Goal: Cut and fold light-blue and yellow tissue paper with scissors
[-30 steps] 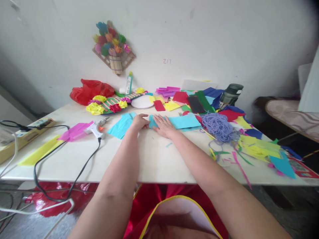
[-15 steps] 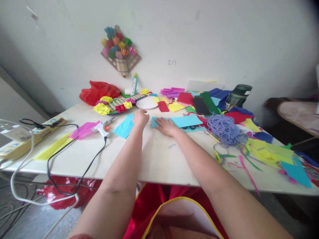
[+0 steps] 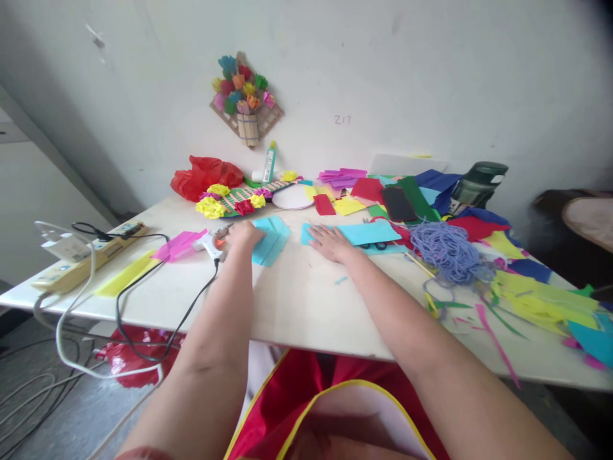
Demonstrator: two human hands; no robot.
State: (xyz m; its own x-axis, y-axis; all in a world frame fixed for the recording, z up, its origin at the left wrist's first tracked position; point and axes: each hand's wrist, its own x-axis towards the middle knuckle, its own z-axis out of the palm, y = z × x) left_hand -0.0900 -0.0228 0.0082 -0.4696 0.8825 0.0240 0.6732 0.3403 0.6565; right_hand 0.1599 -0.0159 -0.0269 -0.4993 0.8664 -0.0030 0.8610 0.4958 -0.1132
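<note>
My right hand [image 3: 330, 243] lies flat, fingers spread, on the left end of a long light-blue paper strip [image 3: 371, 233]. Scissors [image 3: 376, 246] peek out from under that strip, mostly hidden. My left hand [image 3: 245, 235] is curled at the left side of a smaller creased light-blue paper [image 3: 272, 239]. Its fingertips are turned down, so whatever they may hold is hidden. Close by on its left rests a white glue gun [image 3: 211, 244] with an orange trigger, its cord running off the table's front edge.
Left are a power strip [image 3: 90, 259], pink paper [image 3: 182, 247] and yellow paper [image 3: 125, 275]. Behind sits a flower-decorated piece [image 3: 234, 201] beside a glue tube [image 3: 269, 163]. Right lie a phone [image 3: 399, 204], purple yarn [image 3: 445, 252], a dark bottle [image 3: 476, 185] and paper scraps.
My left hand has moved left across the smaller blue paper, uncovering its right part, and is now closer to the glue gun. My right hand stays on the strip. The view has shifted slightly left.
</note>
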